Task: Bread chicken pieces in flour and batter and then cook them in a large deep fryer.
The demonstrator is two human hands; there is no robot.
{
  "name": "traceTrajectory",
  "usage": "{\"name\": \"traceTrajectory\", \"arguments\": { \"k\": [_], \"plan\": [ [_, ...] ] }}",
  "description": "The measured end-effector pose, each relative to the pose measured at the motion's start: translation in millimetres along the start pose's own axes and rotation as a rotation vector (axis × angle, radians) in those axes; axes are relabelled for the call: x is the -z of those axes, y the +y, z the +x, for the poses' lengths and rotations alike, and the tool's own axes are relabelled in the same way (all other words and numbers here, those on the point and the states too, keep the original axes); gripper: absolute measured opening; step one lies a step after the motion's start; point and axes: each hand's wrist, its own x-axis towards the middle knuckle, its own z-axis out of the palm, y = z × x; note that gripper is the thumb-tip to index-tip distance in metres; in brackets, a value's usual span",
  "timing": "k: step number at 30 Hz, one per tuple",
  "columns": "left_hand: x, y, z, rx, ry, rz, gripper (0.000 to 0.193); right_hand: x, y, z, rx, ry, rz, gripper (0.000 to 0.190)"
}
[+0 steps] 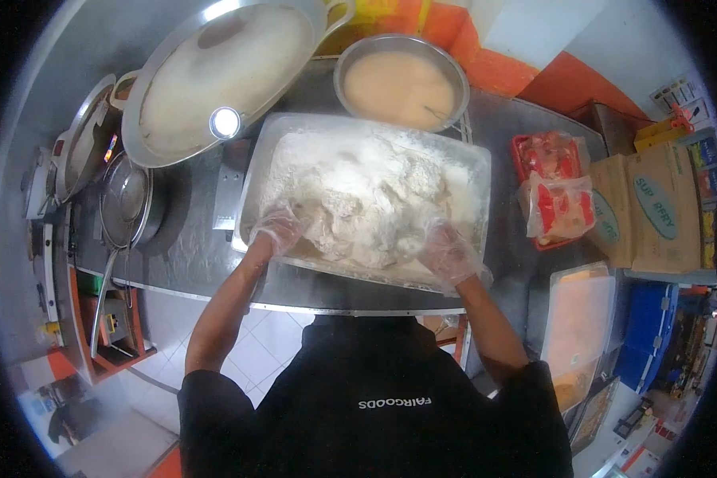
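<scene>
A large translucent plastic tub (484, 179) stands on the metal counter, holding white flour (346, 161) and lumpy, flour-coated pieces (334, 230). My left hand (281, 230), in a clear plastic glove, is at the near left of the tub, its fingers against the coated pieces; whether they grip one cannot be told. Gloved the same way, my right hand (445, 251) is inside the near right part, its fingertips blurred and partly hidden by flour. Beyond the tub is a steel bowl (340, 83) of pale orange-beige liquid (397, 83) with a thin wire utensil in it.
A big two-handled metal pan (227, 77) fills the far left. Nearer on that side are a pot and a long-handled strainer (110, 269). To the right stand a red basket with bagged contents (558, 203), cardboard boxes (657, 209) and a lidded plastic container (579, 322).
</scene>
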Motion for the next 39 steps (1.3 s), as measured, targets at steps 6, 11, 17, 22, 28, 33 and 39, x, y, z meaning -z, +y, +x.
{"name": "traceTrajectory", "arguments": {
  "k": [6,11,17,22,28,33,39],
  "plan": [
    [-56.3,-2.3,29.4,-0.587,0.030,-1.083,0.042,-140.6,93.5,42.6,0.274,0.098,0.543,0.033],
    [-51.8,5.7,14.1,-0.392,-0.196,-1.045,0.041,-103.7,0.2,101.6,0.122,-0.393,0.081,0.025],
    [-54.9,-1.7,16.3,-0.568,0.218,-0.721,0.042,-69.2,-29.2,95.8,0.017,-0.067,0.317,0.019],
    [3.5,23.0,7.8,-0.224,0.125,-1.373,0.052,-78.1,-4.7,78.8,0.153,0.432,0.863,0.022],
    [-56.8,-36.7,71.2,-0.128,0.318,-0.503,0.043,-45.6,51.2,20.7,0.168,0.197,-0.067,0.025],
    [-127.8,-53.3,131.3,-0.463,0.075,-1.466,0.049,-80.8,70.8,10.1,0.026,0.024,-0.057,0.032],
    [-83.9,-10.7,138.0,-0.887,-0.385,-1.193,0.048,-87.6,3.7,73.0,-0.109,-0.135,0.131,0.051]
  ]
}}
